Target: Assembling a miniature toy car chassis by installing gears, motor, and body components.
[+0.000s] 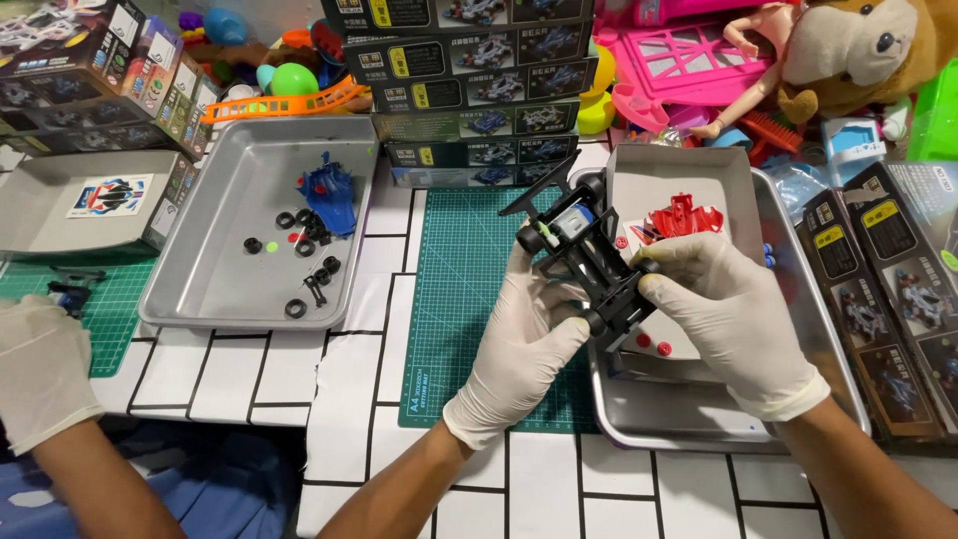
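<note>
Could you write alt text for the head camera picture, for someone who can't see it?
Two white-gloved hands, the left hand and right hand, hold a black toy car chassis above a green cutting mat. Metal trays flank them: the left tray holds a blue car body and small black tyres. Another person's gloved hand rests at far left.

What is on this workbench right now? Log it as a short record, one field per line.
left hand: gloved left hand grips the black toy car chassis from below
right hand: gloved right hand holds the chassis at its near end
chassis: tilted, held above the green cutting mat, small motor showing
right tray: steel tray with a red car body
left tray: steel tray with a blue car body and loose black tyres
other person: a gloved hand at far left
</note>
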